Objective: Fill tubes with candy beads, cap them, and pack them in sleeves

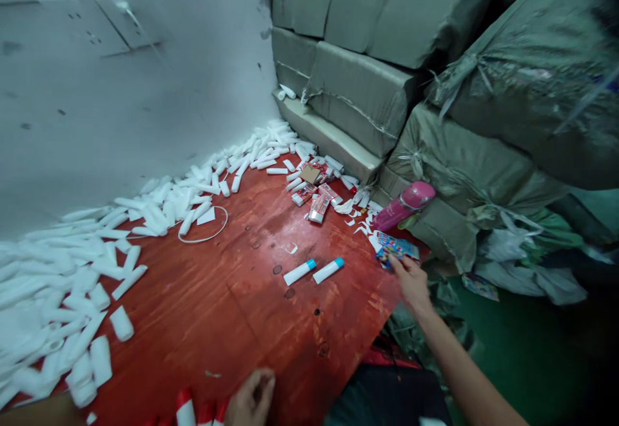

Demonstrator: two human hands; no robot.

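Note:
At the table's right edge, my right hand (411, 282) is closed on the near edge of a colourful blue packet (396, 249). My left hand (252, 397) rests at the near edge of the table with its fingers loosely bent and a gap by the thumb; I see nothing in it. Close beside it, partly cut off by the frame, are several white tubes with red caps (185, 406). Two white tubes with blue caps, a left one (298, 272) and a right one (328, 271), lie side by side on the red tabletop (232, 310).
White tubes (159, 210) are heaped along the wall and left side. Red printed packets (319, 207), a white cord loop (203, 240) and paper scraps lie farther back. A pink flask (405, 207) leans by the packet. Large wrapped bundles (358, 87) are stacked behind and to the right.

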